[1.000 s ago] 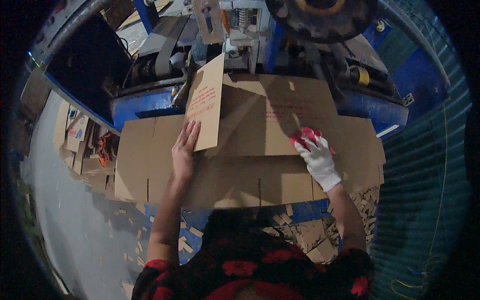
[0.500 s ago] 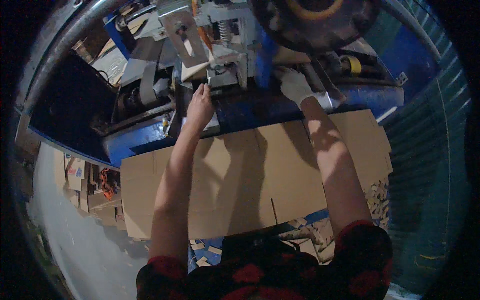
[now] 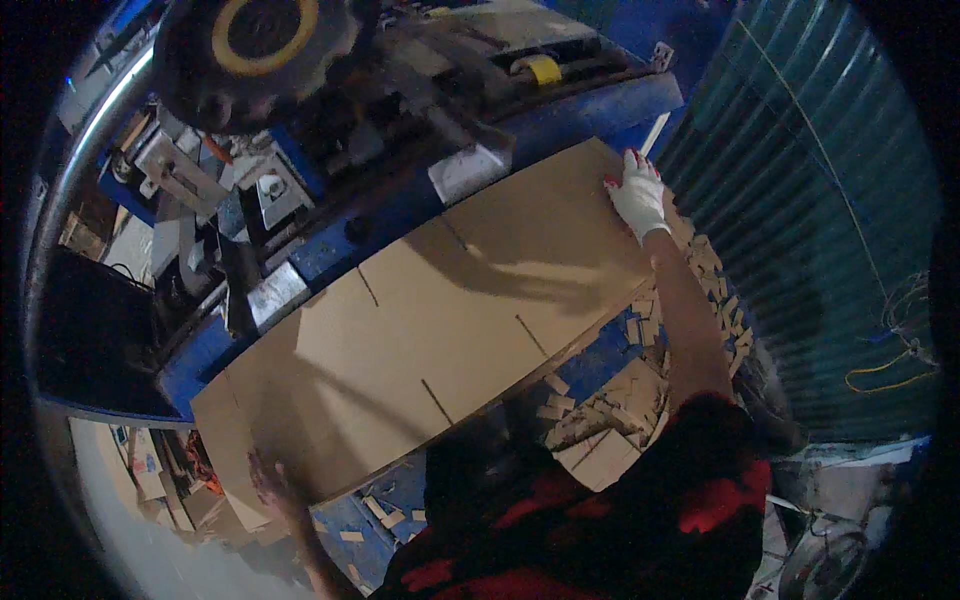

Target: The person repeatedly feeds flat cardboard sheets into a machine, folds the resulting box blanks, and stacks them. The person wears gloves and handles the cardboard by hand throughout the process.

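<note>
A long flat sheet of brown cardboard [image 3: 420, 310] with dark slots cut into its long edges lies slantwise along the front of a blue machine. My left hand [image 3: 272, 482] is bare and rests on its near left end, fingers stretched out on the surface and slightly blurred. At the far right end lies my right hand [image 3: 638, 195], in a white glove with red fingertips. Its fingers are spread at the sheet's end. Whether other sheets lie under this one, I cannot tell.
The machine's blue front beam [image 3: 350, 235] runs along the sheet's far edge. Above it hang a large dark wheel [image 3: 330, 70] and a metal head [image 3: 185, 175]. Cardboard scraps [image 3: 610, 410] lie below at the right. A green corrugated wall [image 3: 790, 200] closes the right side.
Both hands have left the machine and come to the two ends of the cardboard, the left nearer me, the right farther right. My view has swung to the right.
</note>
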Motion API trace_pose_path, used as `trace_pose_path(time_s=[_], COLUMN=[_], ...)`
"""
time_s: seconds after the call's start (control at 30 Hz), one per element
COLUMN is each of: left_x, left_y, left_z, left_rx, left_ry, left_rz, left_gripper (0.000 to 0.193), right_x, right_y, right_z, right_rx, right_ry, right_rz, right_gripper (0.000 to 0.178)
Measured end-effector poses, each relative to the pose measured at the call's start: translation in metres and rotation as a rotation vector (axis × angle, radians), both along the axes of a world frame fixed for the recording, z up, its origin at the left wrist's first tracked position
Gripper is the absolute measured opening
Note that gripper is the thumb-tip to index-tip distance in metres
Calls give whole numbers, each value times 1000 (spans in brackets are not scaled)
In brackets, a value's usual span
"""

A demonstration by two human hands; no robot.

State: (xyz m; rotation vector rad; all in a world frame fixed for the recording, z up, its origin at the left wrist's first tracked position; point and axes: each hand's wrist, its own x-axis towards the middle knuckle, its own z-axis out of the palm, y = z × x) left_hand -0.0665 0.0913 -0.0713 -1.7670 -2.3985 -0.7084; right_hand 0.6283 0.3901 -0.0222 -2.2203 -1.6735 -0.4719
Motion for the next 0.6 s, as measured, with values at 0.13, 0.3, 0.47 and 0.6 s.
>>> trace_pose_path(time_s=[0.13,0.3,0.47,0.6], left_x=[36,52,28,13], left_y=[15,25,24,26], left_z=[-2,16,3,-10], left_rx=[-297,-487,-466,-453], left_ry=[306,290,337,423], left_rz=[230,331,259,165], left_gripper=[56,61,62,61], right_x=[22,29,38,39], right_y=[23,36,48,53], right_z=[3,17,22,22], right_rx=[-124,-293,-316,-265], right_ry=[71,307,464,534], right_rz=[-139,-275,-364,-443], right_gripper=[69,57,40,39])
